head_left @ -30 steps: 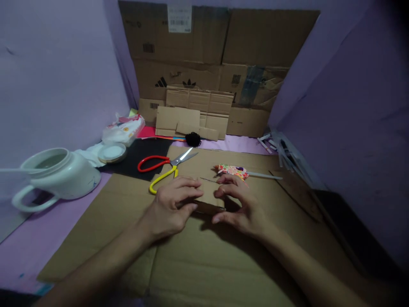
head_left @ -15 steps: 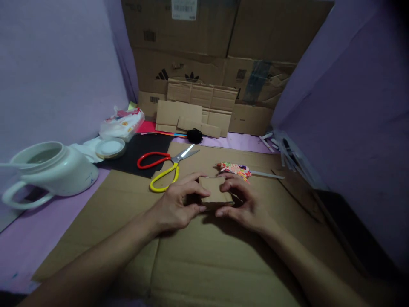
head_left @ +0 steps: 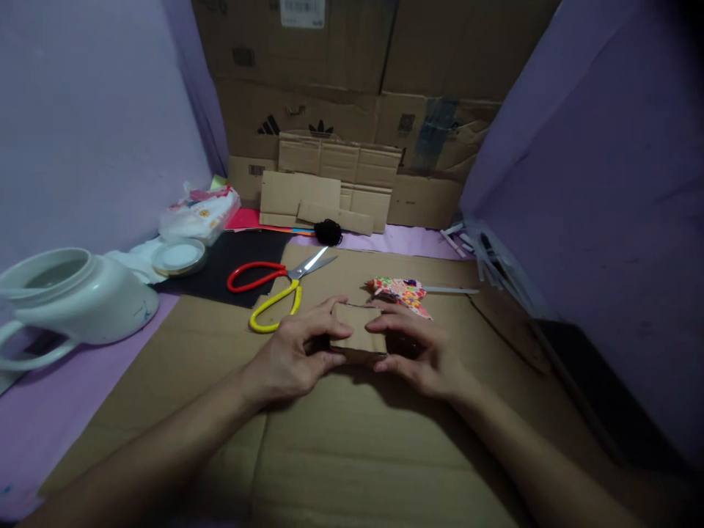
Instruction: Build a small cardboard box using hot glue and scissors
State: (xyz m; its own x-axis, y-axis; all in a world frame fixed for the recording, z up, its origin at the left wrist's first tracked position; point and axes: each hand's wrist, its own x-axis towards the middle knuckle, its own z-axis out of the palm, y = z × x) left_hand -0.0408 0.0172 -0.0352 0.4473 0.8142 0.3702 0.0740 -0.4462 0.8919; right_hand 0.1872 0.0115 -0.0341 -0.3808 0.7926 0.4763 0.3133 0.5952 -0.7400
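Left hand (head_left: 294, 350) and right hand (head_left: 426, 352) have resettled fingers; both grips clamped on boxy cardboard piece (head_left: 357, 330), near edge partly bare. Glue gun (head_left: 402, 293) close beyond; cardboard sheet (head_left: 363, 455) spreads nearward.

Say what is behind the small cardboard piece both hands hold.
Behind the small cardboard piece, the large cardboard sheet shows, then a black bundle; whatever the piece covers cannot be seen.

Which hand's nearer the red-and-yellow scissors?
Left. The left hand is just nearside and right of the scissors; the right hand is farther right, at the small cardboard piece's other side.
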